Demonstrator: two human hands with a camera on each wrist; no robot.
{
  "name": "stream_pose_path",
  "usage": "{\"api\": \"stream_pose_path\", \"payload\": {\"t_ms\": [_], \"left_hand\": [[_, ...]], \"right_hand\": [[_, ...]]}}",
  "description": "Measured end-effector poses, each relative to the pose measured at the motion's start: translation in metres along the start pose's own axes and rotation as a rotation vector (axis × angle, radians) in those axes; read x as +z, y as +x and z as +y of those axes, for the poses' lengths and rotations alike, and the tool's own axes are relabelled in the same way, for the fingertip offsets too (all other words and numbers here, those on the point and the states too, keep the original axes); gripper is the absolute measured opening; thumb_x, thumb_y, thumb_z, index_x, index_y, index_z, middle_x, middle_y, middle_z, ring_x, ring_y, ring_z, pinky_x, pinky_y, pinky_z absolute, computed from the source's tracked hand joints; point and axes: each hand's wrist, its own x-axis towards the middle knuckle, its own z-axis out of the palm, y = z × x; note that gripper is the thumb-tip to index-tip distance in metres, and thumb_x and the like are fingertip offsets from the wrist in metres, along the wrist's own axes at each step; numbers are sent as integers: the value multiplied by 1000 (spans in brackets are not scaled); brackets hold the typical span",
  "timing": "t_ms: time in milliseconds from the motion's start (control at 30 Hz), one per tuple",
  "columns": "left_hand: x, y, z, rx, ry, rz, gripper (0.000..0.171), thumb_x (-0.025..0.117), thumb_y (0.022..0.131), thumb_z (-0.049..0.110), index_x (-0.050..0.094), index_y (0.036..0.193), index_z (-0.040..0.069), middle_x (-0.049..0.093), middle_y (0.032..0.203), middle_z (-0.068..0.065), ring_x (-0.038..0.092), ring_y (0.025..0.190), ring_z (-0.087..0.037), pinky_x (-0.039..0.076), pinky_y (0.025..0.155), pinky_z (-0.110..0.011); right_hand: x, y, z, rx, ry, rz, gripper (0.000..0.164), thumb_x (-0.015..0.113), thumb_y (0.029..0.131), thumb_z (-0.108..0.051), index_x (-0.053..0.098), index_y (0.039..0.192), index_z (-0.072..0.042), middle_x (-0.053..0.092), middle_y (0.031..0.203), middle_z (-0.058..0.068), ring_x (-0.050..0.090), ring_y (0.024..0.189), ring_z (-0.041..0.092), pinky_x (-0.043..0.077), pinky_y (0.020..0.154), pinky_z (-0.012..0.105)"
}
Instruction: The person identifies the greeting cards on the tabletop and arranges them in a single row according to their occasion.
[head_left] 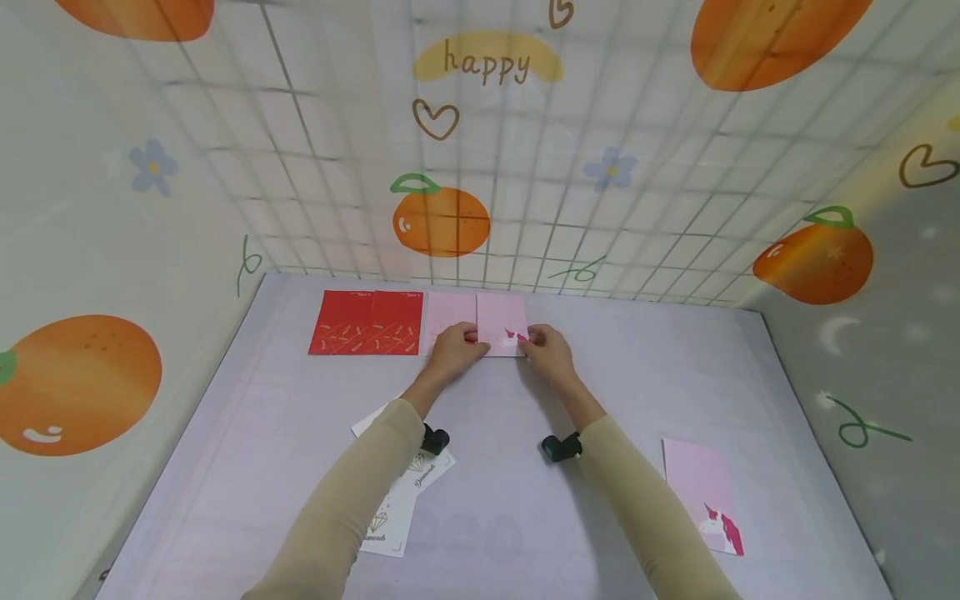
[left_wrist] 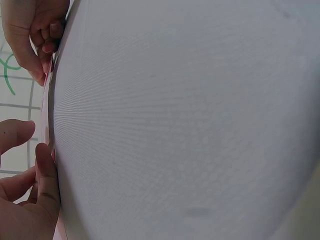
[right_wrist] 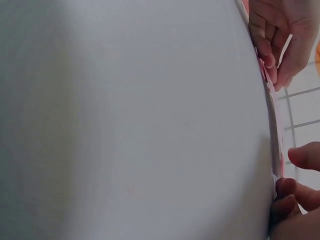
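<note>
A pink envelope [head_left: 499,320] with a unicorn print lies flat at the far middle of the table, last in a row. My left hand [head_left: 471,338] pinches its lower left edge and my right hand [head_left: 529,340] pinches its lower right corner. In the left wrist view the envelope [left_wrist: 49,112] shows edge-on as a thin pink line between my left thumb and forefinger [left_wrist: 46,172], with the right hand [left_wrist: 35,30] above. In the right wrist view the envelope's edge [right_wrist: 274,127] runs between my right fingers [right_wrist: 287,192] and the left hand [right_wrist: 280,35].
Left of the held envelope lie a plain pink envelope [head_left: 448,315] and two red envelopes [head_left: 367,323]. A second pink unicorn envelope [head_left: 708,493] lies at the near right. White diamond-print cards [head_left: 401,510] sit under my left forearm. Fruit-print walls [head_left: 442,221] close in the table [head_left: 660,375].
</note>
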Motion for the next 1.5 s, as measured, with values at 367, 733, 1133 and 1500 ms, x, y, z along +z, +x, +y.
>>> {"api": "stream_pose_path", "payload": {"t_ms": [367,733,1133,1500], "left_hand": [[0,-3,1,1,1,-6,49,73,92,27,59,133,4,63,121,-10,59,109,-26,53,93,-38],[-4,-15,14,102,-15,19,39,74,92,23,64,124,5,68,111,-7,63,100,-23,55,86,-34],[-21,-58,36,257,-84,36,43,75,91,26,62,128,9,68,113,-6,68,97,-23,58,79,-34],[-31,-104,45,284,-115,25,42,77,89,26,63,127,15,66,115,1,65,97,-14,58,75,-29]], "right_hand": [[0,-2,1,-7,7,7,37,67,92,-11,61,126,2,61,102,14,57,93,27,49,74,31],[-11,-13,1,-70,42,17,34,64,95,-15,62,127,-3,65,109,15,63,103,30,53,85,40],[-49,-62,-25,-267,2,37,31,68,96,-18,63,125,-7,65,101,8,64,94,26,55,80,41],[-73,-108,-31,-358,-31,66,31,70,95,-17,63,125,-9,66,100,5,63,88,20,54,78,38]]}}
